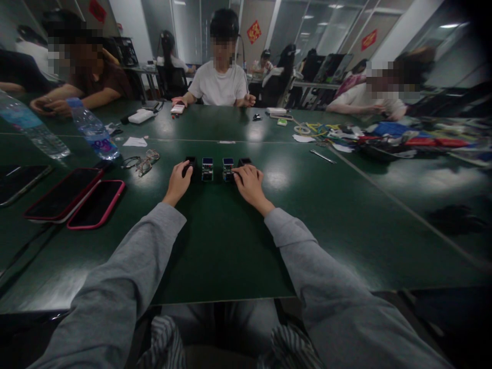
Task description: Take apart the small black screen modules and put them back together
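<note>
Two small circuit boards with little dark screens stand side by side on the green table, the left board (207,169) and the right board (228,169). A black case (191,163) is beside the left board, with the fingers of my left hand (180,180) curled round it. Another black case (245,161) sits just right of the right board, partly behind my right hand (249,184). My right hand's fingers are bent, and its index fingertip touches the right board's edge. The fingers partly hide both cases.
Phones (97,204), two water bottles (94,130) and glasses (146,163) lie or stand on the left of the table (230,246). A metal tool (323,156) and a pile of cables (400,136) are on the right. People sit across the table.
</note>
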The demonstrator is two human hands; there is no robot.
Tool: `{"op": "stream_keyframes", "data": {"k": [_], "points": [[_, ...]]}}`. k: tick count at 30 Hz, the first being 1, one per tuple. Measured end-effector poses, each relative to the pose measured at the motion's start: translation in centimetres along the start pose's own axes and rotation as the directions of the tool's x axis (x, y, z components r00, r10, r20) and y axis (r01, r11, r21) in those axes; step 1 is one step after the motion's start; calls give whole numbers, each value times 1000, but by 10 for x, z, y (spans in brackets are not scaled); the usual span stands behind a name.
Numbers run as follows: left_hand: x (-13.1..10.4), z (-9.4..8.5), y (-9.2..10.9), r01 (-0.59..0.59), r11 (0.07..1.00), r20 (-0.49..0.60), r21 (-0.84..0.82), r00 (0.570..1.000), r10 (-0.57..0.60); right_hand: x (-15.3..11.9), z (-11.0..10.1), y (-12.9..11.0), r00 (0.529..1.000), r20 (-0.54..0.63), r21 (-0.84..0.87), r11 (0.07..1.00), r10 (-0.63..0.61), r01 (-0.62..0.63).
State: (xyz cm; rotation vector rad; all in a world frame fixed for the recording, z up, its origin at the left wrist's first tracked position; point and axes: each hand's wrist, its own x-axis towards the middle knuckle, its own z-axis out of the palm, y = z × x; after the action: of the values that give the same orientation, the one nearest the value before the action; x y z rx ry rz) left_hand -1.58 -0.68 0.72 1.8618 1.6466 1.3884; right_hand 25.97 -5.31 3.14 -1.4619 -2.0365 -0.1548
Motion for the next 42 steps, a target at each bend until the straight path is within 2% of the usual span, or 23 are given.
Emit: {"op": "stream_keyframes", "data": {"k": [10, 14, 17, 19, 20, 23, 26, 29, 31, 42], "points": [[0, 3, -3, -32, 999, 66, 37, 997, 29, 1, 1, 0, 1000, -12, 17, 1000, 4, -3], [1, 2, -3, -25, 999, 35, 37, 999, 24, 3, -3, 0, 992, -118, 39, 999, 39, -35], [-3, -5, 11, -47, 996, -40, 78, 998, 50, 6, -8, 5, 966, -220, 43, 990, 138, -132], [-11, -10, 28, -130, 973, -89, 192, 985, 149, 7, -11, 7, 952, -248, 49, 984, 180, -174], [-16, -12, 38, -199, 947, -58, 254, 974, 220, 7, -11, 7, 951, -248, 53, 983, 186, -178], [-30, -13, 63, -405, 852, 152, 333, 914, 375, 5, -10, 3, 971, -192, 50, 990, 142, -135], [-37, -7, 73, -458, 816, 233, 352, 888, 398, 1, -5, -4, 996, -87, 8, 1000, 19, -18], [-37, -3, 68, -444, 817, 272, 368, 891, 362, -1, 1, -7, 994, 45, -35, 994, -102, 104], [-36, -2, 64, -437, 822, 289, 364, 892, 346, -2, 4, -6, 986, 96, -35, 990, -133, 137], [-35, -1, 60, -461, 815, 309, 351, 879, 363, -3, 8, -2, 979, 126, -35, 985, -161, 167]]}}
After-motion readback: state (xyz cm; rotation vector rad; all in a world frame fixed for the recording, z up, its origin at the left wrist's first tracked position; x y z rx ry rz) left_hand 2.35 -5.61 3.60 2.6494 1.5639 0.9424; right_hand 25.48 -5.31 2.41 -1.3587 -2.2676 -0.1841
